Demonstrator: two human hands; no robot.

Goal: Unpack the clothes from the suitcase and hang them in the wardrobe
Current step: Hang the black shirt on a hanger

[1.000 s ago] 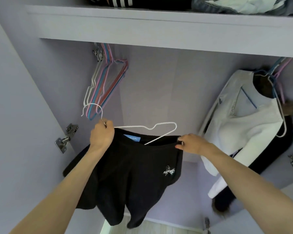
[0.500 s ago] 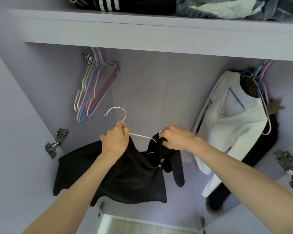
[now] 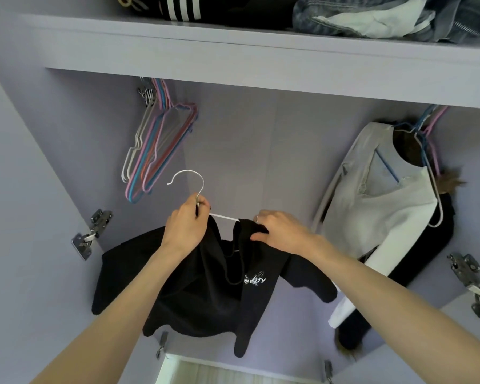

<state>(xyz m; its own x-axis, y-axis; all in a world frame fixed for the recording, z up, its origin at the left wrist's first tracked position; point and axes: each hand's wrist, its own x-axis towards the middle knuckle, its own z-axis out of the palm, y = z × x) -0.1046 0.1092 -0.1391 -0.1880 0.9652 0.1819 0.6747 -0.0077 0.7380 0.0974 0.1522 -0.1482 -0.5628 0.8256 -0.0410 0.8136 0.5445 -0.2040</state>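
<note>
Inside the lilac wardrobe (image 3: 261,151) I hold a white wire hanger (image 3: 189,180) with black shorts (image 3: 205,286) draped over it; a white logo shows on the cloth. My left hand (image 3: 186,225) grips the hanger at the base of its hook, along with a bunch of the black fabric. My right hand (image 3: 277,231) pinches a fold of the shorts over the hanger's right side. The hook is free, below the rail, which is hidden behind the shelf edge.
A cluster of bare coloured hangers (image 3: 155,145) hangs at upper left. A white and grey top (image 3: 377,203) over dark garments hangs at right. The shelf (image 3: 261,51) above carries folded clothes. Metal door hinges (image 3: 92,234) sit on both side walls.
The shorts went from stretched flat between my hands to bunched and draped over the hanger. My right hand moved in towards my left; the hanger rose and shifted right.
</note>
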